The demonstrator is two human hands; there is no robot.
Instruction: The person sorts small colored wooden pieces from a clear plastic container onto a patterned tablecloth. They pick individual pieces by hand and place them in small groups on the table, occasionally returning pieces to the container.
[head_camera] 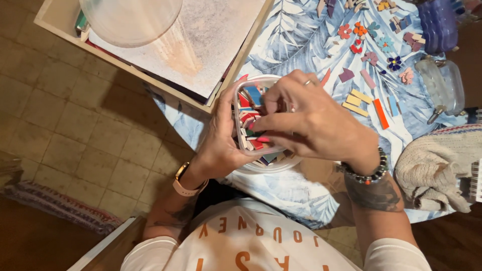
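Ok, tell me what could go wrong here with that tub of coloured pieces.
1. The clear tub is held off the table between the left hand and right hand, near the table edge; if it tips, the coloured pieces could spill to the floor.
2. The pieces look hard-edged, so fingers digging among them might get nicked.
3. The right forearm hangs close to the loose strips and could sweep them out of place.

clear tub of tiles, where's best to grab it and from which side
Grip the tub by its outer wall near the rim, from the left, where the left hand already cups it. The right hand covers the open top, so the straight side wall is the free surface.
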